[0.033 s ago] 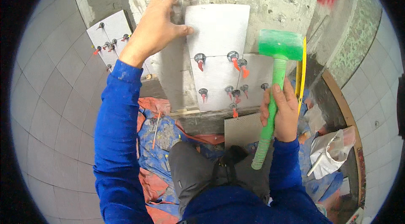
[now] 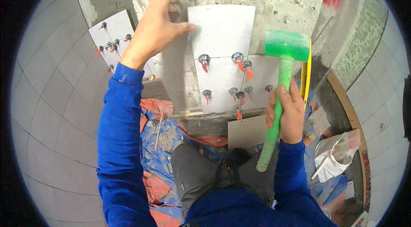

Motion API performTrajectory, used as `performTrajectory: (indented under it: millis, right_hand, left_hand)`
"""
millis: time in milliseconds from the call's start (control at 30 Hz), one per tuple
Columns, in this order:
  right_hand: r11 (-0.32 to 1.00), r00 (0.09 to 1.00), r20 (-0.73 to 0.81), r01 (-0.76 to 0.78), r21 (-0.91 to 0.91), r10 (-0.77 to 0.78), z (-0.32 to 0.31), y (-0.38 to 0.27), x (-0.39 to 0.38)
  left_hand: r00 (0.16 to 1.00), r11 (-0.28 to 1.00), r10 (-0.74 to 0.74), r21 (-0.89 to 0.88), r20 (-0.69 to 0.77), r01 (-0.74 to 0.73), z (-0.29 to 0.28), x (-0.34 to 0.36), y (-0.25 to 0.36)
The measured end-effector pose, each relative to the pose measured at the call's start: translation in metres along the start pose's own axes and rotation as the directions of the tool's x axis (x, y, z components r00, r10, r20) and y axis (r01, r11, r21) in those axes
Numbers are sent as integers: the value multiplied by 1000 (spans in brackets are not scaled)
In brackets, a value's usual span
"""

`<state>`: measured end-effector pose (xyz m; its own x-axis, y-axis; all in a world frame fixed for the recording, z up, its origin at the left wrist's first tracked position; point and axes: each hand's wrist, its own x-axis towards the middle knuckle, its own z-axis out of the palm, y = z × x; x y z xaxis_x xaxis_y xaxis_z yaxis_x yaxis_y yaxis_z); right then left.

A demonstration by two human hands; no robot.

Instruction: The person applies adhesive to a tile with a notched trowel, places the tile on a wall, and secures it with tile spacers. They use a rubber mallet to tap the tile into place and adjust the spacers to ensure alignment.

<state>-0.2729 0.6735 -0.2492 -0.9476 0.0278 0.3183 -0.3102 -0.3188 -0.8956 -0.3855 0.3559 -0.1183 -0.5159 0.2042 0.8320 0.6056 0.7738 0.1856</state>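
My left hand (image 2: 157,26) is raised at the left edge of the top white tile (image 2: 222,30). Its fingers are curled but apart, and the thumb is at that edge; whether it touches the tile I cannot tell. My right hand (image 2: 292,115) is closed round the light green handle of a mallet (image 2: 287,45), held upright with its dark green head in front of the wall. Below the top tile are more white tiles (image 2: 220,73) with black-and-red tile levelling clips (image 2: 204,61) along their joints.
Left stands another group of white tiles (image 2: 110,34) with clips. A grey ribbed tile (image 2: 248,133) leans below the wall tiles. A yellow spirit level (image 2: 307,79) is behind the mallet. Blue and red sheeting (image 2: 160,137) covers the floor; a white bag (image 2: 332,165) lies at right.
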Motion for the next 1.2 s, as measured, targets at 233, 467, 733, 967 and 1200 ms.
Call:
performTrajectory:
  millis: [233,467,733,967,1200]
  right_hand:
    - [1000,1000,4,0,-1,0,2,-11,13]
    - [996,999,41,-15,86,11,10,-20,43]
    - [989,996,86,-40,141,28,17,-24,68]
    - [976,981,191,-81,204,42,13,-24,73]
    - [973,979,201,-83,214,40,12,-22,75]
  left_hand:
    - [996,999,-18,-29,-87,16,2,-11,-25]
    - [991,1000,-6,-29,-135,2,13,-9,-20]
    - [977,995,-56,71,-206,72,25,-7,-7]
    - [966,986,-64,135,-251,100,33,-5,-5]
    - [969,987,-60,134,-238,94,31,-5,-3]
